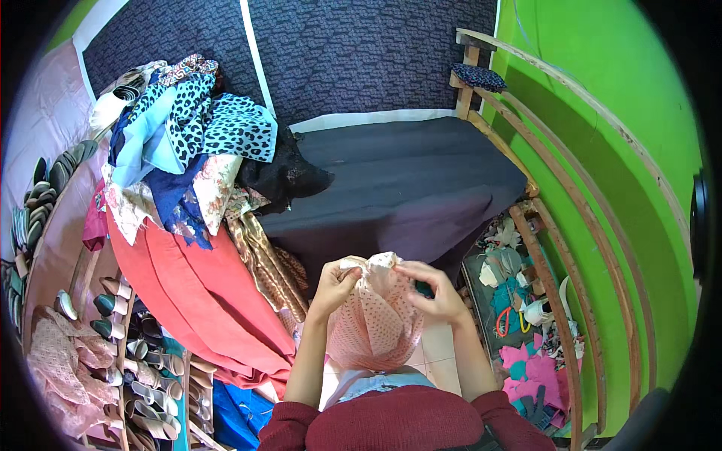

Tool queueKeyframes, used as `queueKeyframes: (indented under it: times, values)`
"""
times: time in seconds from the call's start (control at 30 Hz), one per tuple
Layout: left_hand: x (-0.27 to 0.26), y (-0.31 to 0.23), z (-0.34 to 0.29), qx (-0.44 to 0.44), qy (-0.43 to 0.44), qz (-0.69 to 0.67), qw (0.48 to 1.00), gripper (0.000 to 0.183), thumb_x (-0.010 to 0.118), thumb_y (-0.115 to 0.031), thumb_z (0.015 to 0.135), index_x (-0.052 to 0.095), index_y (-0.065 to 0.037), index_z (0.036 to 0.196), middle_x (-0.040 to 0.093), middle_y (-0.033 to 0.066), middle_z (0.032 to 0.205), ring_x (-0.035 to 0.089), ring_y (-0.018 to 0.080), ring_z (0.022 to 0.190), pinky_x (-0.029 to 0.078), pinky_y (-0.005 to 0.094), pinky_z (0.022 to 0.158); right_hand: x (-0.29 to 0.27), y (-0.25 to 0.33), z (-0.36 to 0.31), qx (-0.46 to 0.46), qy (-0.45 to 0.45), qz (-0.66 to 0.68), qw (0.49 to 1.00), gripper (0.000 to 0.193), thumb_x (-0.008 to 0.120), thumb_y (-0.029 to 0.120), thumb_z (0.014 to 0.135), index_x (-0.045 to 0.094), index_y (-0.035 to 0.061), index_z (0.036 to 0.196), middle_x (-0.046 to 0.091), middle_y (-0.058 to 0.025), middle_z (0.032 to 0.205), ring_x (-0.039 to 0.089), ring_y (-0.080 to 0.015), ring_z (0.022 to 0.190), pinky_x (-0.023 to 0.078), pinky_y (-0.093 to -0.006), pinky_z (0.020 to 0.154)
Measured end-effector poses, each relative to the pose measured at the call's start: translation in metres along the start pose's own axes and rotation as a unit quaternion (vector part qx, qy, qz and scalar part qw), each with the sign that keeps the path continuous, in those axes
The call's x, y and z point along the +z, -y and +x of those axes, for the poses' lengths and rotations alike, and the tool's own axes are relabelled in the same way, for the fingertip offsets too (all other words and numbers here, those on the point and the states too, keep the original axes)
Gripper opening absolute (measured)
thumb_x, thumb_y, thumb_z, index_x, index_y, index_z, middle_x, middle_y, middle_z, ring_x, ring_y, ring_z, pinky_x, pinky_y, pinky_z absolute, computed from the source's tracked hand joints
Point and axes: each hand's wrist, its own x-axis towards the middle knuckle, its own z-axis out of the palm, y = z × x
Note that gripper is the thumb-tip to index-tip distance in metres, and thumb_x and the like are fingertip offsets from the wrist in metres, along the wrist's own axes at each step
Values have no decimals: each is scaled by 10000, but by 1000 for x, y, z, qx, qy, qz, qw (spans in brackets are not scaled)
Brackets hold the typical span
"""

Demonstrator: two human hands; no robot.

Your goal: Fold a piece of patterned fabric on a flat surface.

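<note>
Cloth (376,323), pale pink, dotted, before the torso; gathered end pointing away from the wearer, long axis running back toward the body. Ahead: black drape (398,165). Left: fabric heap (180,128), red cloth (195,278), shoes (143,368). Right: rail (530,244) crossing before scraps (526,368). Grip: left hand (335,287) pinching the gathered edge; right hand (436,292) touching its opposite side, thumb and forefinger apart. Cloth hangs between both.

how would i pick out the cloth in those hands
Find the large dark-covered surface at the upper middle, then drop down to the person's left hand and right hand. Between them hangs the pale pink cloth, bunched at the top. Small dark dots set it apart from the plain red cloth to its left.
</note>
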Motion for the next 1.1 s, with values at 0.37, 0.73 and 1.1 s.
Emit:
queueKeyframes:
  times: [0.37,0.73,1.1]
  values:
    - [-19,-52,-10,6,1,161,987,314,410,98,709,665,26,876,648,40,786,497,33,584,390,182,511,-24,-13,30,107,-212,-299,924,207,644,23,627,642,68,829,574,-136,617,567,-289,547,450,-331,549]
    - [-158,-29,-82,139,-437,244,854,204,481,-118,936,629,23,938,649,58,881,531,76,741,401,212,648,-105,-14,28,148,-340,-288,883,299,529,5,634,668,51,895,583,-130,627,570,-236,549,447,-305,563]
    - [-268,-21,-175,97,-788,321,516,339,495,-217,946,604,102,977,652,136,817,590,198,686,471,335,641,-186,-43,-15,228,-490,-445,714,228,532,181,773,655,100,946,657,-159,838,625,-360,797,478,-433,696]
